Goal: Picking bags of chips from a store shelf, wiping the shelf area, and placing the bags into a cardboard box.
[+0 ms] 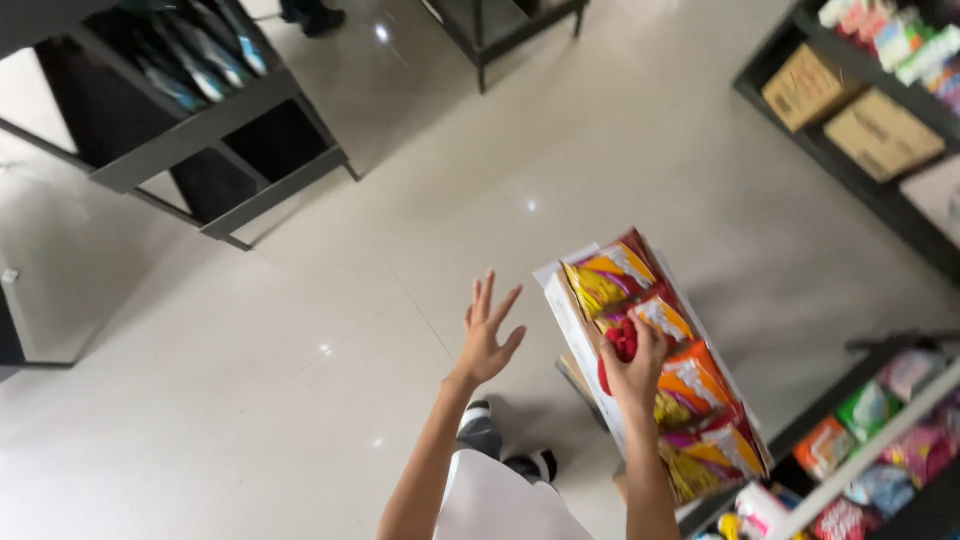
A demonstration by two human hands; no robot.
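Observation:
My right hand [636,368] is closed around a red snack packet [620,345], right above an open white carton [568,318]. The carton is packed with several yellow, orange and red snack bags [690,385] and stands on the pale tiled floor. My left hand [486,335] hovers in the air to the left of the carton, fingers spread, holding nothing. My legs and shoes show below, between my arms.
A dark metal shelf rack [215,110] with packets stands at the upper left. Another dark shelf [880,190] with two cardboard boxes [850,110] runs along the right. A shelf [860,450] of colourful snack packs is at the lower right. Another person's foot [312,14] appears at the top.

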